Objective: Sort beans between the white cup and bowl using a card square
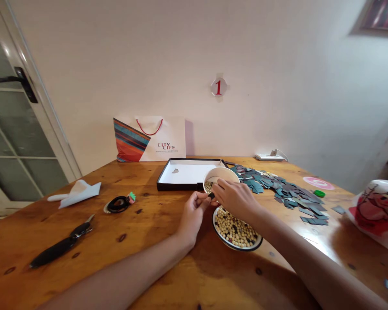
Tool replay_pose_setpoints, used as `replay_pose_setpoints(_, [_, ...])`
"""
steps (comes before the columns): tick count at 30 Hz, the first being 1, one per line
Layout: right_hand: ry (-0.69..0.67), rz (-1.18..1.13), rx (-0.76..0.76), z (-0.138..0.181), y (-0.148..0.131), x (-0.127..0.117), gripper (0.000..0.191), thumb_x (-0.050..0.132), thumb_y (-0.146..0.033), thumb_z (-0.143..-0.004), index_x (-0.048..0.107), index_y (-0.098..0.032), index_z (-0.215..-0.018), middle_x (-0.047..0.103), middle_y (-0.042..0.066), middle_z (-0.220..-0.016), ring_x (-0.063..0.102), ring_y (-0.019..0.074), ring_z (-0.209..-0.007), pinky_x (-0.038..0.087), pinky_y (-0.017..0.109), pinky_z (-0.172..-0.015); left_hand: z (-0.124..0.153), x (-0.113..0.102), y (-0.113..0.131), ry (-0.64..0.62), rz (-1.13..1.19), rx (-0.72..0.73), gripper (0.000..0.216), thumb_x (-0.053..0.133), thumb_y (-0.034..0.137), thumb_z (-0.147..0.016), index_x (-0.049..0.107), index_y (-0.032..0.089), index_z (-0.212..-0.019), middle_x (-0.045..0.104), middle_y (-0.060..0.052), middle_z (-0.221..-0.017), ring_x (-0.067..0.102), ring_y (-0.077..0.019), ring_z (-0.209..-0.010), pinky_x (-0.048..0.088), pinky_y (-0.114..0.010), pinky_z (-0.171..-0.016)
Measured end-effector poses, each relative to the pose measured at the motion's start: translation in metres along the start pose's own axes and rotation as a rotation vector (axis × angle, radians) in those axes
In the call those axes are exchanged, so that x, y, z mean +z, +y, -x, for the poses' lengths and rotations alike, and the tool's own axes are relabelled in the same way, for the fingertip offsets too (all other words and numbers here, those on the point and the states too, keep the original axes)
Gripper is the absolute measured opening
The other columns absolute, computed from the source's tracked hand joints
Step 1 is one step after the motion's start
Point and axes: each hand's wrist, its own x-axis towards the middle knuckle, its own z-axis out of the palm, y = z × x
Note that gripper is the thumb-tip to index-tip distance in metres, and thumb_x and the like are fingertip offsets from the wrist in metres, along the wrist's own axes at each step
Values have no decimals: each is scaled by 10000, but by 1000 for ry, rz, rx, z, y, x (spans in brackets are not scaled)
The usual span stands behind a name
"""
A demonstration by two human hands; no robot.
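A plate with a dark rim holds pale round beans mixed with several dark ones. Behind it stands a white paper cup or tub with more pale beans inside. My left hand pinches a small black object between thumb and finger, in front of the cup; its kind cannot be made out. My right hand is closed beside it, over the cup's near side and the plate's far edge. What its fingertips hold, if anything, is hidden.
Behind the cup lies a shallow black-edged box. Dark card pieces spread to the right, near a green cap and a plastic bag. On the left are a folding knife, a black coil and white paper.
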Motion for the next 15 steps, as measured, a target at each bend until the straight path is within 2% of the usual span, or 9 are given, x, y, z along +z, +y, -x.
replay_pose_setpoints(4, [-13, 17, -65, 0, 1, 0, 134, 415, -292, -861, 488, -183, -835, 555, 39, -827, 546, 156, -671, 280, 248, -514, 0, 0, 0, 9, -26, 7, 191, 644, 300, -656, 540, 166, -744, 633, -3, -707, 593, -144, -720, 424, -276, -734])
replay_pose_setpoints(8, [-26, 38, -19, 1, 1, 1, 117, 393, -254, -863, 467, -171, -828, 557, 46, -801, 552, 158, -631, 279, 249, -497, 1, -1, 0, -2, -97, 30, 172, 614, 301, -687, 516, 176, -753, 633, 6, -707, 593, -143, -728, 418, -270, -725])
replay_pose_setpoints(12, [-37, 17, -69, 3, 2, 0, 101, 401, -257, -859, 457, -177, -833, 558, 35, -775, 564, 174, -651, 283, 254, -501, 2, 0, 1, -12, -151, 52, 152, 585, 303, -713, 503, 184, -761, 626, 3, -729, 588, -145, -738, 417, -273, -719])
replay_pose_setpoints(15, [-51, 5, -83, 5, 4, -1, 99, 395, -246, -861, 456, -177, -823, 559, 28, -757, 566, 172, -643, 268, 256, -490, 4, 1, 2, -6, -212, 117, 127, 569, 289, -724, 499, 184, -739, 609, 0, -734, 585, -152, -752, 417, -278, -730])
